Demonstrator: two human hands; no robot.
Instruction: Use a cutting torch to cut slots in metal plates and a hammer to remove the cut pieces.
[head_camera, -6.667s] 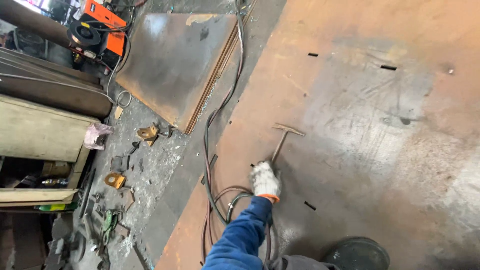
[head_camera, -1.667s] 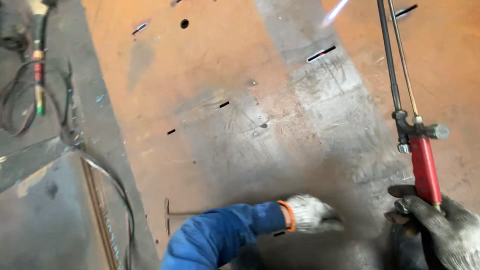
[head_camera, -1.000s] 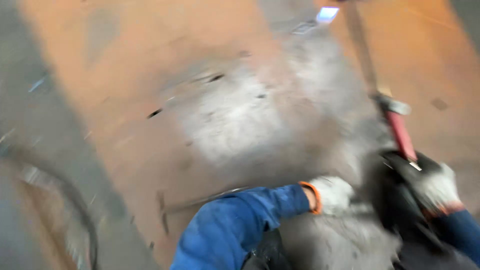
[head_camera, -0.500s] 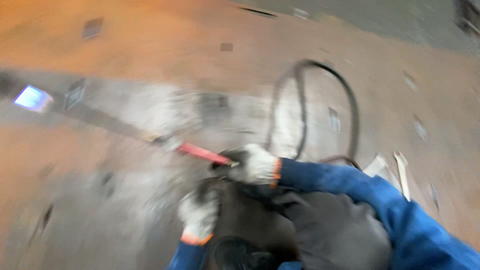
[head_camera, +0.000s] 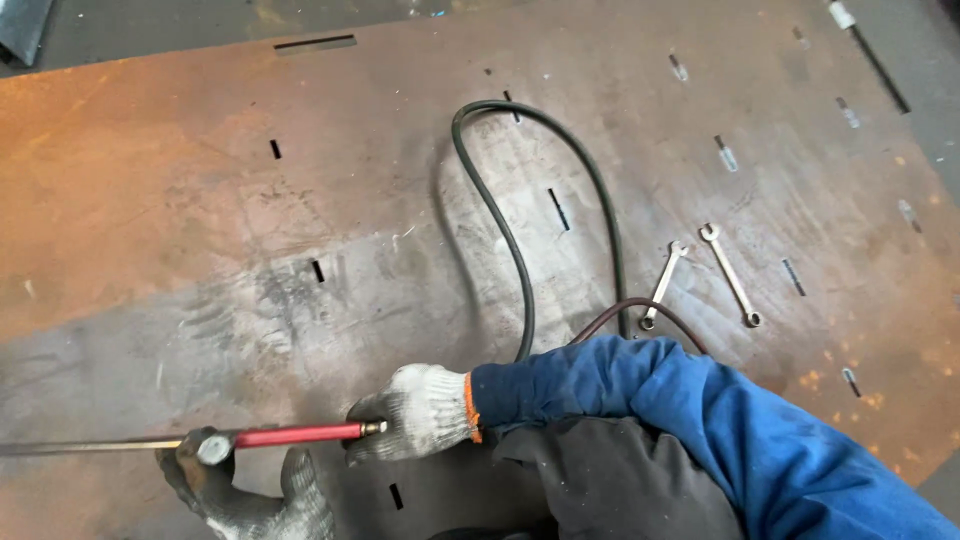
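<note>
A cutting torch (head_camera: 290, 435) with a red handle lies almost level across the lower left, its thin metal tubes running off the left edge. My right hand (head_camera: 415, 412), in a white glove with an orange cuff and a blue sleeve, grips the rear end of the handle. My left hand (head_camera: 250, 495), in a dirty grey glove, reaches up from the bottom edge and holds the torch at its valve knob (head_camera: 213, 448). No flame is in view. Dark clothing (head_camera: 610, 480) fills the bottom centre.
Everything rests on a large rusty steel plate (head_camera: 200, 200) with several narrow cut slots. A black hose (head_camera: 520, 200) loops across the middle toward my right arm, with a reddish hose (head_camera: 610, 312) beside it. Two wrenches (head_camera: 663, 285) (head_camera: 730, 275) lie to the right.
The view has swung round sharply and steadied. The torch now points left instead of up, and the flame seen earlier at its tip is out of view. Both hands stay on it.
</note>
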